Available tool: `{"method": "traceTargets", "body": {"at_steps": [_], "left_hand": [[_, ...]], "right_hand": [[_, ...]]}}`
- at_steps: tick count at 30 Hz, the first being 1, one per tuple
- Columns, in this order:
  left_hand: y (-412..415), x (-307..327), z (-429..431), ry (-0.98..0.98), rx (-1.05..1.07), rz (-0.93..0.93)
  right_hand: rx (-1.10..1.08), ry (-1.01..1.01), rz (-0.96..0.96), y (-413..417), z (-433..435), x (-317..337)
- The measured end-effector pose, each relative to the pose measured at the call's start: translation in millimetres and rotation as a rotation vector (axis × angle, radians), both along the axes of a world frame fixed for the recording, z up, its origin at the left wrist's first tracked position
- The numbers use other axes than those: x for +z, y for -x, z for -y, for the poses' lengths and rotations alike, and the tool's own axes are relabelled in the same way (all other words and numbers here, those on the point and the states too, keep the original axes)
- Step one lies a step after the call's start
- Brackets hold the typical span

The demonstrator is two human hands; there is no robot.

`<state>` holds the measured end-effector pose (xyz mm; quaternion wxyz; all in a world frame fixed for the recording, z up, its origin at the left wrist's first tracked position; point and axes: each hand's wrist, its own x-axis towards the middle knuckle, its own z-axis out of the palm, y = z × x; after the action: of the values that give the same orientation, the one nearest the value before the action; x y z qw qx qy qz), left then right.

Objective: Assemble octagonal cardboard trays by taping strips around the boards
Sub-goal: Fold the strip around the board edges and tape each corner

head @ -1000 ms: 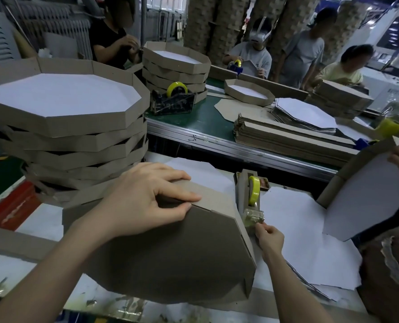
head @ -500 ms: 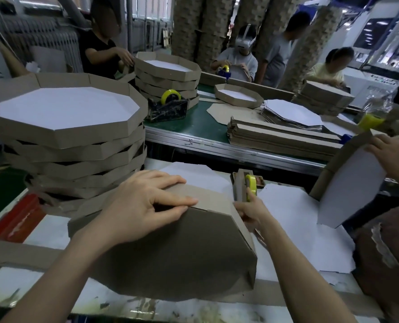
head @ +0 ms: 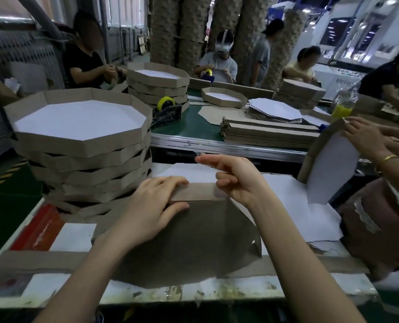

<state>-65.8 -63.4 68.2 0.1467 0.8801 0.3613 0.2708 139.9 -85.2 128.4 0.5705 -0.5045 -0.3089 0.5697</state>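
Note:
An octagonal cardboard tray stands on edge on the table in front of me, its brown underside facing me. A cardboard strip runs along its top edge. My left hand grips that edge, fingers over the strip and thumb on the board face. My right hand is at the strip's right corner with the index finger stretched out. Its other fingers curl over a glossy piece of clear tape on the corner. The tape dispenser is hidden behind my right hand.
A tall stack of finished trays stands at the left. White octagonal sheets lie at the right, where another person's hand holds a tray. Beyond is a green conveyor with a tape dispenser and stacked strips.
My right hand left the dispenser and came up to the tray's top right corner with tape. My left hand stayed on the top edge. The tray now stands more upright.

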Motion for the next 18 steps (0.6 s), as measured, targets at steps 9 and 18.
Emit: {"method": "traceTargets", "body": {"at_steps": [9,18], "left_hand": [[7,1,4,-0.032,-0.084,0.024],[10,2,12,-0.176,-0.166,-0.042]], "right_hand": [[0.02,0.049,-0.12,30,67,-15],[-0.025,0.095,-0.193,42,86,-22]]}}
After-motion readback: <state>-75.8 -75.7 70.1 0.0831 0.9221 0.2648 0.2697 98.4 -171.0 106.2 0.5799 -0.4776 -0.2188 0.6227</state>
